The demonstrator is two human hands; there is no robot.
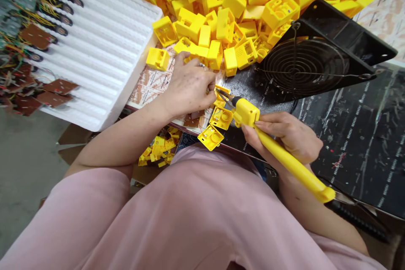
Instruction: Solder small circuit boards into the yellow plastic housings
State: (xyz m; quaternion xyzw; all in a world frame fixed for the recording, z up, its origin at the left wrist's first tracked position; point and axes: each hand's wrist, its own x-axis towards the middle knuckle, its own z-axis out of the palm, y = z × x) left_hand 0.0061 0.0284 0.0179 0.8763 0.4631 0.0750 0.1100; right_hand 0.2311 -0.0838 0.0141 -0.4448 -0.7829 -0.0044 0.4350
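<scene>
Yellow plastic housings (221,4) heaped beyond both hands (190,88), white foam tray (104,55) alongside

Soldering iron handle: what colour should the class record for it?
The soldering iron handle is bright yellow, best seen in the head view.

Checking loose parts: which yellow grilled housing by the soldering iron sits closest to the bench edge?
The lower housing, right at the bench edge. The other grilled housing lies further in, beside the soldering iron in the right hand.
</scene>
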